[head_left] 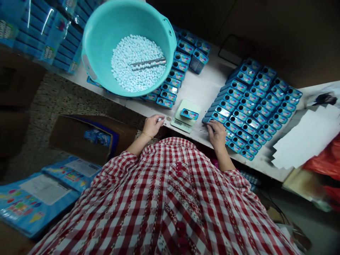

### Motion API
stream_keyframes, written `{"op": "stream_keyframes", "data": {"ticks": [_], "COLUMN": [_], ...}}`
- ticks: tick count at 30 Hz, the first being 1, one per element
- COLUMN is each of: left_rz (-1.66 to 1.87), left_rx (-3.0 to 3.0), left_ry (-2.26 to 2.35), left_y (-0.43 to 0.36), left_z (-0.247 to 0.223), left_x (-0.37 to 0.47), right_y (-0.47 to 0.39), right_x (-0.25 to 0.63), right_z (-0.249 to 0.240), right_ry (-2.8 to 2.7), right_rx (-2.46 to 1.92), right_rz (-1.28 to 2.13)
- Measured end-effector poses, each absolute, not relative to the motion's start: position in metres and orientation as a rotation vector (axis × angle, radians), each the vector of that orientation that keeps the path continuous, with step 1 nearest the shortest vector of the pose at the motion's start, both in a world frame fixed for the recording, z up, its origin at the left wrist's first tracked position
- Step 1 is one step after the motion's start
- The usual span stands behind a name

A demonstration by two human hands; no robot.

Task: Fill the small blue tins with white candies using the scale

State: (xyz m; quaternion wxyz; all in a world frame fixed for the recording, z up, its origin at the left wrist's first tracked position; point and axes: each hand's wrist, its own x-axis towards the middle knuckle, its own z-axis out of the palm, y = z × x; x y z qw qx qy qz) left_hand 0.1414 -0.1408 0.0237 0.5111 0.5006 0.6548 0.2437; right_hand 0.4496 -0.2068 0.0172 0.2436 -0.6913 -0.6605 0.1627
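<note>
On the white worktop (200, 90), close to its near edge, a blue dispenser box (190, 114) sits on a pale weighing scale (189, 105), between the two hands and touched by neither.

Handling, as judged: box light, stiff-walled, rather slippery where glossy; would tip or slide at a careless nudge. Best hold is a pinch across the two long sides, below the top, clear of the opening. White pellets (127, 60) look small, hard and dry; likely to roll, and best taken few at a time between fingertips.

Looks: box narrow, round-cornered; top face up, showing a dark round hole toward its left end and printed lettering beside it. Same pattern on the right-hand block of boxes (249, 113), packed in rows, and on the boxes beside the basin (180, 67).

Left hand (153, 125): near the scale's left side, fingers drawn together, seemingly on a white pellet or two; count unclear. Right hand (216, 132): at the right-hand block's near left corner, fingers lightly bent; cannot tell whether they grip a box.

Loose pellets fill the bottom of a turquoise basin (106, 32), a metal scoop (160, 61) lying on them.
</note>
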Motion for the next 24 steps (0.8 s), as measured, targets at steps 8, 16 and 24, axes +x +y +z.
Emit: {"op": "stream_keyframes", "data": {"ticks": [8, 16, 24], "left_rz": [0.7, 0.813, 0.895], "left_rx": [0.889, 0.077, -0.211], "left_ry": [1.515, 1.305, 1.205], "left_y": [-0.129, -0.135, -0.122], "left_z": [0.035, 0.039, 0.024], "left_x": [0.17, 0.184, 0.199], "right_y": [-0.19, -0.15, -0.137], "right_x": [0.428, 0.405, 0.378], "right_z": [0.021, -0.01, 0.072], "right_ry": [-1.903, -1.976, -2.54], "right_rx": [-1.737, -1.728, -1.468], "right_rz": [0.531, 0.793, 0.473]}}
